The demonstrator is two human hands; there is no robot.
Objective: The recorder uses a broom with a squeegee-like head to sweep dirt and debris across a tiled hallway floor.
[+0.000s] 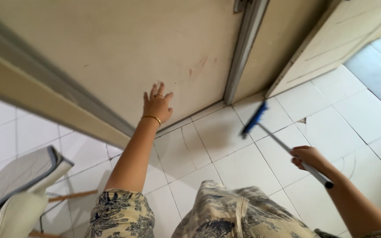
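The broom (283, 145), a grey-handled one with a blue brush head, is the thing in hand, and everything here can be placed against the cream door (124, 57) that fills the top of the view. Nearest the camera, well short of the door, is the person's floral yellow-and-blue garment (225, 211); off to its left, further from the door still, a padded grey-edged board (18, 180) leans in, with a thin wooden stick beside it on the floor. Closer to the door, on the right, the right hand (307, 158) is closed around the broom's handle near its upper end, fingers wrapped tight; the handle slants up and left from there, and the blue head hovers or rests (it is blurred, so I cannot tell which) over the white tiled floor (225, 150), near the foot of the metal door frame (243, 53). The left hand (157, 105), wearing a gold bangle and a ring, lies flat against the lower part of the door itself, fingers spread open and holding nothing. To my eye the step in hand is steadying or pushing the door aside with the left hand so that the broom can work the strip of tile along its bottom edge. The next move, as I judge it, calls for keeping the door still while the right hand draws the brush head along the cracked tiles by the frame, low and close to the threshold.
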